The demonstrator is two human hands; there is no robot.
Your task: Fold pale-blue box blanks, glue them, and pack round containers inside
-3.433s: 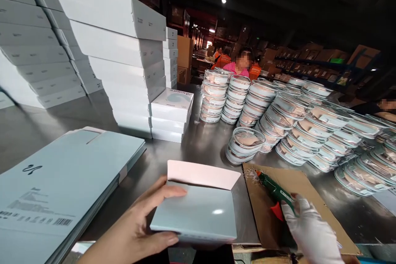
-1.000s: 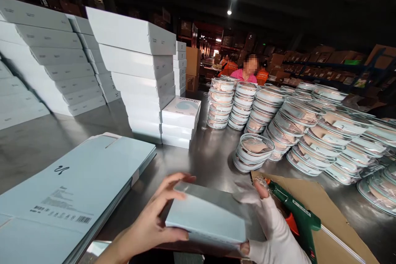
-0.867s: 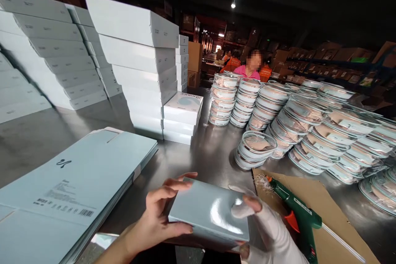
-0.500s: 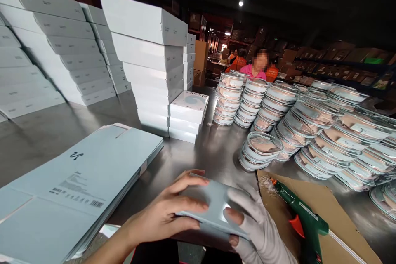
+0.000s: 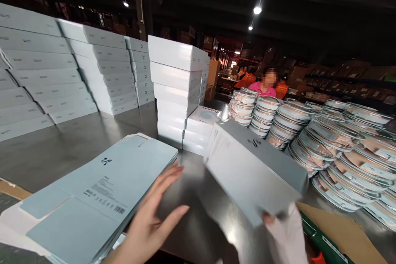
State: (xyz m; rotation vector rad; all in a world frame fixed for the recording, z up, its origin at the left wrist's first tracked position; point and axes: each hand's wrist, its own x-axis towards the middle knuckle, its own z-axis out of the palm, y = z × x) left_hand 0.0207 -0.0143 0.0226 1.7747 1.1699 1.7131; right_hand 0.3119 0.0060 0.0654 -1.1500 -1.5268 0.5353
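The gloved right hand [image 5: 286, 235] pinches the near lower corner of a closed pale-blue box [image 5: 253, 169], which is lifted off the steel table [image 5: 93, 132] and tilted, its far end pointing up toward the low pile of white boxes [image 5: 201, 130] beyond the grip. Left of that grip, the bare left hand [image 5: 151, 222] hangs open and empty, fingers spread, just beside the stack of flat box blanks [image 5: 93, 198]. Right of the grip, under the wrist, a green glue gun [image 5: 324, 247] lies on cardboard [image 5: 346, 231], with leaning rows of lidded round containers [image 5: 328, 148] beyond.

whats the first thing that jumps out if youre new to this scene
The pale blue box, lifted above the metal table in the gloved right hand, with the bare left hand open beside it. Then the stacks of white boxes behind, and the rows of round clear containers at right.
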